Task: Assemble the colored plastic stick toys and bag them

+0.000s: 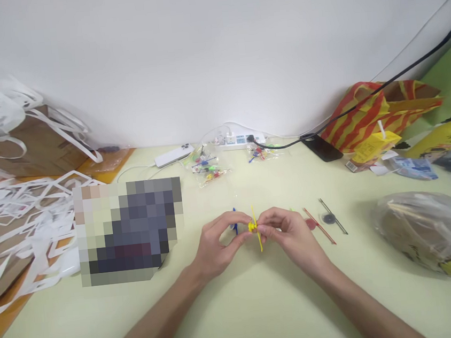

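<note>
A small yellow plastic toy part, with a round knob and a long thin bar standing nearly upright, is held between my two hands. The thumb and forefinger of my left hand pinch it from the left. From the right, the fingertips of my right hand grip it by the bar. Behind my left fingers lies a blue piece, partly hidden. Beyond my right hand rest a red disc-and-bar piece and a black disc-and-bar piece, side by side on the table.
Clear bags of coloured parts lie by a white power strip at the wall. A blurred-out object and white-strapped paper bags occupy the left. On the right are a phone, a yellow drink carton and a plastic-wrapped bundle.
</note>
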A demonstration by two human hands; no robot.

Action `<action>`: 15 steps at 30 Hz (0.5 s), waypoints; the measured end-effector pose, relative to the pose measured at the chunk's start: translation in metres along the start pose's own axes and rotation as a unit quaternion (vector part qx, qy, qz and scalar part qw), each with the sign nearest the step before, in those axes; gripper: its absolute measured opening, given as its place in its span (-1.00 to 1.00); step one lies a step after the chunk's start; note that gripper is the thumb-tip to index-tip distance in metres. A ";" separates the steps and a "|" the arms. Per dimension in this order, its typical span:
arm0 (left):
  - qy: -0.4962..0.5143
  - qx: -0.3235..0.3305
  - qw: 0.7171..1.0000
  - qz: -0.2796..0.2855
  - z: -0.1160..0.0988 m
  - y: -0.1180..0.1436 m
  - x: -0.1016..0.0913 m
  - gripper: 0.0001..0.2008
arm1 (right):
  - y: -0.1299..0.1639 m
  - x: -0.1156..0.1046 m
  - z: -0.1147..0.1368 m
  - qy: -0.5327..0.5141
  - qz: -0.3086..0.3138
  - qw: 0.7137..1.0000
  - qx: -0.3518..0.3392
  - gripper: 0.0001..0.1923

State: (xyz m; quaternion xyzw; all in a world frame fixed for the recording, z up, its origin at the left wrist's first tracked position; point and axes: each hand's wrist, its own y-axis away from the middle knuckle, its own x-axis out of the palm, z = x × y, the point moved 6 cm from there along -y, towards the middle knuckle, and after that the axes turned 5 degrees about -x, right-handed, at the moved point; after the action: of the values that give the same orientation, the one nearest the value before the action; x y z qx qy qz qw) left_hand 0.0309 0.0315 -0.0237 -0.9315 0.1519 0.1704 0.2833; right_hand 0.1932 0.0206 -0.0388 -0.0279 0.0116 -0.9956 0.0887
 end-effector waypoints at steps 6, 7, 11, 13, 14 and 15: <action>0.049 0.002 0.999 -0.004 -0.003 0.001 0.000 -0.87 | 0.000 0.000 -0.002 -0.017 0.008 1.000 -0.002 -0.75; 0.056 0.006 0.998 -0.007 -0.004 0.002 -0.001 -0.87 | 0.000 0.000 -0.002 -0.020 0.008 1.000 0.001 -0.74; 0.078 0.004 0.997 -0.012 -0.006 0.003 0.000 -0.89 | 0.002 0.005 -0.002 -0.065 0.033 0.997 0.022 -0.69; 0.085 0.001 0.996 -0.014 -0.006 0.003 0.000 -0.92 | 0.003 0.009 -0.003 -0.110 0.050 0.992 0.036 -0.68; 0.088 0.001 0.996 -0.015 -0.007 0.004 0.000 -0.93 | 0.004 0.011 -0.004 -0.136 0.056 0.988 0.046 -0.67; 0.091 0.001 0.996 -0.015 -0.007 0.004 0.000 -0.93 | 0.005 0.014 -0.006 -0.162 0.063 0.983 0.057 -0.67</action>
State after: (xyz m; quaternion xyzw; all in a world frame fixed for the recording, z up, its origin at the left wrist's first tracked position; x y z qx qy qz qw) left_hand 0.0313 0.0241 -0.0203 -0.9451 0.1627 0.0809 0.2715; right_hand 0.1805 0.0129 -0.0438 -0.1826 -0.0580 -0.9695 0.1531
